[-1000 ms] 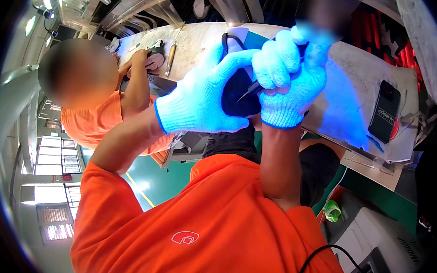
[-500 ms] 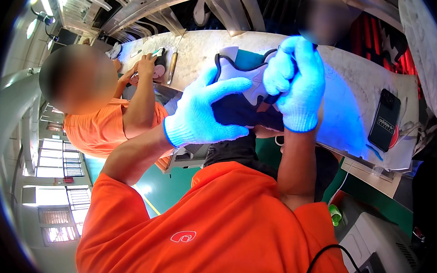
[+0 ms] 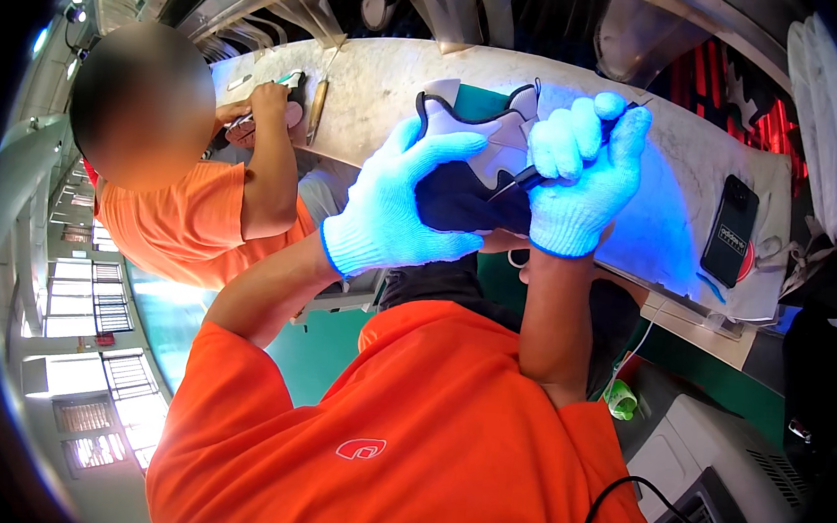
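Observation:
A white glove covers my left hand (image 3: 398,199), which grips a shoe (image 3: 460,195) with thumb and fingers spread round its side. Pale lilac-white panels, black edging and a dark lower part make up the shoe, with teal showing inside its opening. In my gloved right hand (image 3: 584,171) the fingers are curled round a slim dark-handled tool (image 3: 529,178). Its thin tip points down-left at the shoe's dark part; whether it touches I cannot tell. Blue light falls on both gloves.
A pale worktable (image 3: 381,80) runs across the far side. A black phone (image 3: 731,231) lies at its right. To the left, a co-worker in orange (image 3: 198,217) handles another shoe, beside a wooden-handled tool (image 3: 317,112). A grey machine (image 3: 712,447) stands at lower right.
My right hand has turned and shifted slightly right, and the tool's thin tip now shows against the shoe. The left hand keeps its hold. The co-worker leans lower in view.

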The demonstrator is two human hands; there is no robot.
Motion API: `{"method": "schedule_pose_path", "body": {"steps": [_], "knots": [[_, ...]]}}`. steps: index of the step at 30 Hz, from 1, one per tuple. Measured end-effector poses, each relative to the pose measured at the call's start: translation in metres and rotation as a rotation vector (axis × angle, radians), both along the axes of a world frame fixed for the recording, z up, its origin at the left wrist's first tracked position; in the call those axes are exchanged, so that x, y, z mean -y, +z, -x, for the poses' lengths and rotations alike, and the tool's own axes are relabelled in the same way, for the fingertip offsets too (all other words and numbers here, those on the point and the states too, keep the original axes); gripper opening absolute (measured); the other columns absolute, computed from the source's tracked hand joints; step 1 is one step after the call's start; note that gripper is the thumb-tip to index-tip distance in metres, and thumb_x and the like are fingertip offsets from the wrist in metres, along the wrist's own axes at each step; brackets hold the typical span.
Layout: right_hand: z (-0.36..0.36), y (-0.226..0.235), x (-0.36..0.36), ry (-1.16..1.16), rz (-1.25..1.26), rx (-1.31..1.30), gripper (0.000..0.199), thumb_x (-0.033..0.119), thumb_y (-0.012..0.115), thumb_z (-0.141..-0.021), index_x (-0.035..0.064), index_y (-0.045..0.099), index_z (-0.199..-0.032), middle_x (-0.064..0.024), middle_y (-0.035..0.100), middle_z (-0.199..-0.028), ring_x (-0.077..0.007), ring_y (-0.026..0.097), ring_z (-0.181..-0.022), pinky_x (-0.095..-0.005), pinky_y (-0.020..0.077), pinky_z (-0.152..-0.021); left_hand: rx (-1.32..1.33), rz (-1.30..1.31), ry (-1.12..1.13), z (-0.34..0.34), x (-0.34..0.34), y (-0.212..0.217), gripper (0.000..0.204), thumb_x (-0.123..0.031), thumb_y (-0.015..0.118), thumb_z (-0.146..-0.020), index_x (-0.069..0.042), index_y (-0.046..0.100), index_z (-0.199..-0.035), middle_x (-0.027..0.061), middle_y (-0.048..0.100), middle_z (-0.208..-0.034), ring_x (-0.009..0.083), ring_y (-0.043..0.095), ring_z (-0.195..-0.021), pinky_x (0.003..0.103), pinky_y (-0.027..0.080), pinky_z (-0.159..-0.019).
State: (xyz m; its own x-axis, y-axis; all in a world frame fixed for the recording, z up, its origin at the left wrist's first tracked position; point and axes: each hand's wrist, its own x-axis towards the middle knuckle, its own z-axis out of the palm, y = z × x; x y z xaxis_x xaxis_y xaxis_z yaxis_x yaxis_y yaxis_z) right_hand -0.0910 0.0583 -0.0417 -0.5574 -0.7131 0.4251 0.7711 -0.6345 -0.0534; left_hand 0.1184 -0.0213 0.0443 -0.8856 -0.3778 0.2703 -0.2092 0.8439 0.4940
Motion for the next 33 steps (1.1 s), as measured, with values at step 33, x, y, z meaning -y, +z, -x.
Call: {"method": "schedule_pose_path", "body": {"steps": [33], "knots": [[-0.049,0.04,0.014,-0.245,-0.628,-0.043,0.038,0.049,0.054,-0.12,0.0141,0.061,-0.105,0.0025,0.052,-0.069,-0.0138,0.049,-0.054,-0.0334,0.0424,-0.051,-0.086,-0.171,0.066,-0.029,0.004,-0.035,0.103,-0.032,0.104,-0.065,-0.021,0.064,-0.159,0.0318,0.058,-0.144,0.0526,0.065,-0.131,0.052,0.058,-0.108]]}}
